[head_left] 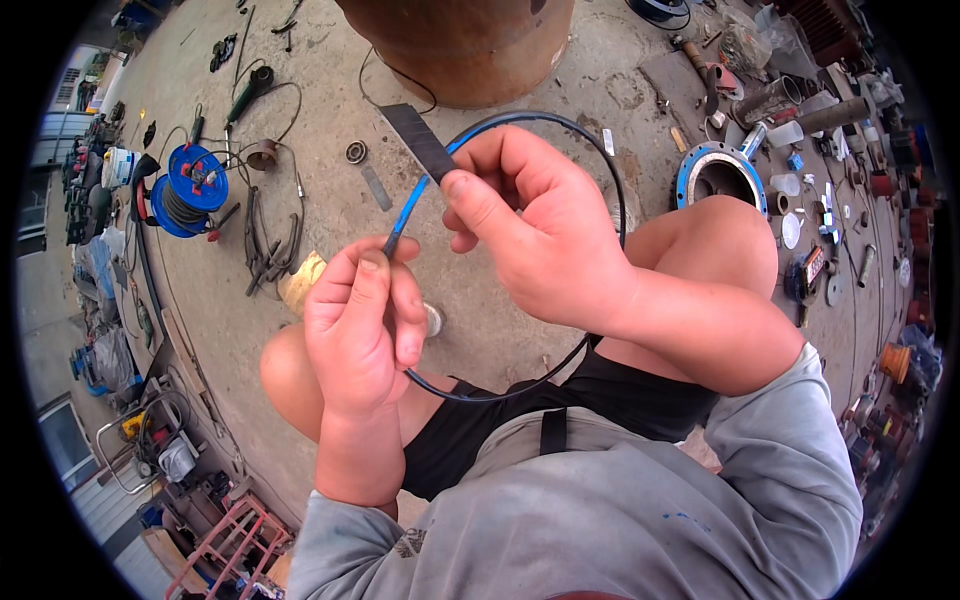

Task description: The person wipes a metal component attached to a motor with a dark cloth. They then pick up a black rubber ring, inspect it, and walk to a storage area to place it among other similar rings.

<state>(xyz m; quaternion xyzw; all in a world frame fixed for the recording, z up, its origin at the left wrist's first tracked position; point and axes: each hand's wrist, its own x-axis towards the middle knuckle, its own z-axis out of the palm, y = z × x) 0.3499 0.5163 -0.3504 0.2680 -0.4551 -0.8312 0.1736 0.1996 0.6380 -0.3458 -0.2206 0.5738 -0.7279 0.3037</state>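
My left hand [360, 325] pinches a black cable [480, 397] between thumb and fingers. Just above that grip, a stretch of blue inner wire [405, 210] shows where the black sheath is gone. My right hand [550, 225] is closed on a dark flat knife blade [412, 138], with no handle visible. The blade slants up and left, its lower edge close to the blue stretch; I cannot tell whether they touch. From there the cable curves behind my right hand and loops back over my lap to my left hand.
A rusty metal drum [455, 50] stands ahead on the concrete floor. Left are a blue cable reel [190, 185] and a black-and-green tool [250, 95]. A bearing [356, 151] and metal strip [377, 188] lie nearer. Beyond my right knee sits a blue flanged pipe piece [688, 180] among scattered parts.
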